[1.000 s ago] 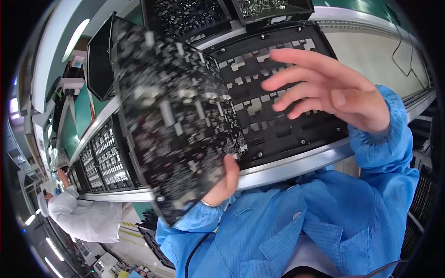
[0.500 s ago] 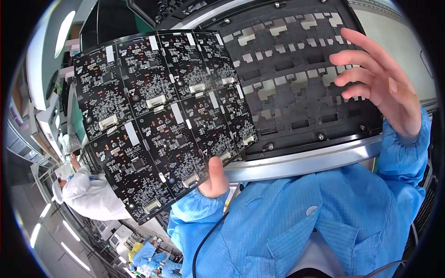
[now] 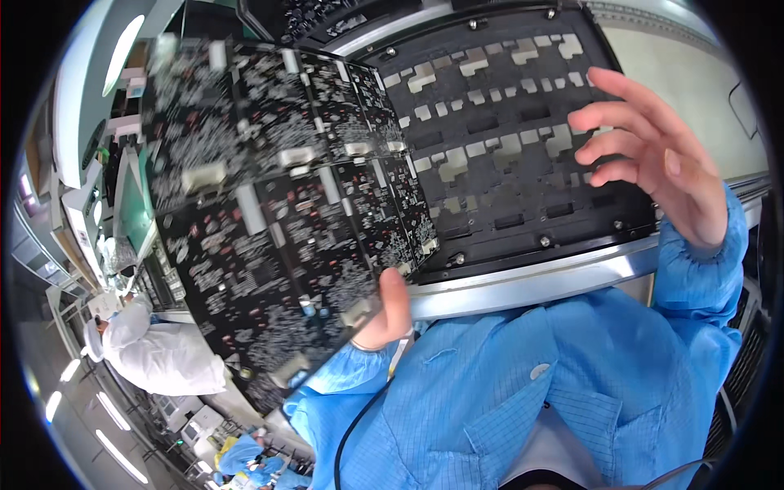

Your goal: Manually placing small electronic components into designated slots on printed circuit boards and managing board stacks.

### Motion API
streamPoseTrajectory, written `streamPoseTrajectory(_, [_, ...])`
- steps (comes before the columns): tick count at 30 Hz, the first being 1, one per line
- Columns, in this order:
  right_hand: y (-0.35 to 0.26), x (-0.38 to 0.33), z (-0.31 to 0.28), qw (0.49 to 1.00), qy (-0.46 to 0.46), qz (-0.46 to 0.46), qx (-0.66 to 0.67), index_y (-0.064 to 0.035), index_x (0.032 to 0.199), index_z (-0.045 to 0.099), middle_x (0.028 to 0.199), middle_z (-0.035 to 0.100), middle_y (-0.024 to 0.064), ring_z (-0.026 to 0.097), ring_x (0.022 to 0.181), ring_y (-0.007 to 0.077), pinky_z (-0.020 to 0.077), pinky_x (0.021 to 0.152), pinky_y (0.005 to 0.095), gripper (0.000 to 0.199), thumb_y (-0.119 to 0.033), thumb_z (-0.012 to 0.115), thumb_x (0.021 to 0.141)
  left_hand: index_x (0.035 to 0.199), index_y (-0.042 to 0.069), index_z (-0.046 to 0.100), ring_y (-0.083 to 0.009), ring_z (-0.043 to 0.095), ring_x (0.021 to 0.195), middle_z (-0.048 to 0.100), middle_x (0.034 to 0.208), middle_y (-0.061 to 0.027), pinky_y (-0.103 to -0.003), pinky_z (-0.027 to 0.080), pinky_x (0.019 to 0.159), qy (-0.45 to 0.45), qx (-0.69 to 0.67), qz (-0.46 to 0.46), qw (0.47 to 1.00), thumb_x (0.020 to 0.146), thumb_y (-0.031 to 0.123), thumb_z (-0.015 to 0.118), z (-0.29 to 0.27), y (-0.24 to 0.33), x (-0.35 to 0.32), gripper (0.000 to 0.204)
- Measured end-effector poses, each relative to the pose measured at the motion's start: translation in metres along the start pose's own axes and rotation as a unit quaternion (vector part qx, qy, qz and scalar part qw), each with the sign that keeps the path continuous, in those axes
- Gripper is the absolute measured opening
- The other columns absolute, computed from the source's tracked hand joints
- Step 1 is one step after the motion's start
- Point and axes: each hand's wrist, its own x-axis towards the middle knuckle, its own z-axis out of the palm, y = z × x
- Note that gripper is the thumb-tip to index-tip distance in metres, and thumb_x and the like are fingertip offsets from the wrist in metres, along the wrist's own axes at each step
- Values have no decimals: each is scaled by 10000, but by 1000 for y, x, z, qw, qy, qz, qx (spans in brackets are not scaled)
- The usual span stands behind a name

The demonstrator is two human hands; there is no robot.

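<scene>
Near L — left hand (image 3: 382,322) has its grip closed on the circuit board's (image 3: 286,224) near edge, thumb on top; board's up in the air, tilted, part-blurred, L of the black tray (image 3: 490,196) on the counter (image 3: 523,279). Right hand (image 3: 682,175): empty, fingers spread, lightly curled, by tray's R side. Step's prob. one-handed board handling — next move likely calls for steady edge hold, R hand free to help.

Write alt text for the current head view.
The left hand grips a black circuit board, partly motion-blurred, by its edge. The right hand, open and empty, is at the right side of a black tray with cutouts.
</scene>
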Motion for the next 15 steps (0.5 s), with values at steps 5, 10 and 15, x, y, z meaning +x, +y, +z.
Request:
streamPoseTrajectory(5, [-18,-14,11,999,42,-26,4,29,1436,166,1295,446,185,557,1030,235,517,830,363,890,-589,449,862,1364,-158,264,-257,500,614,483,649,-100,-377,441,598,-51,8,119,992,705,368,662,34,-15,7,932])
streamPoseTrajectory(10, [-16,-25,17,991,123,-19,39,-21,1427,244,1247,493,98,598,975,182,523,762,274,798,-577,420,882,1410,-94,197,-316,515,680,552,825,-168,-398,437,631,-123,8,156,980,648,280,794,17,24,37,1038])
streamPoseTrajectory(15, [25,-28,-8,978,161,68,-111,-39,1430,278,1196,493,65,568,928,102,460,782,221,633,74,466,836,1372,-94,282,-306,524,628,547,697,-149,-407,429,580,-42,176,-41,983,818,336,651,6,-11,40,792])
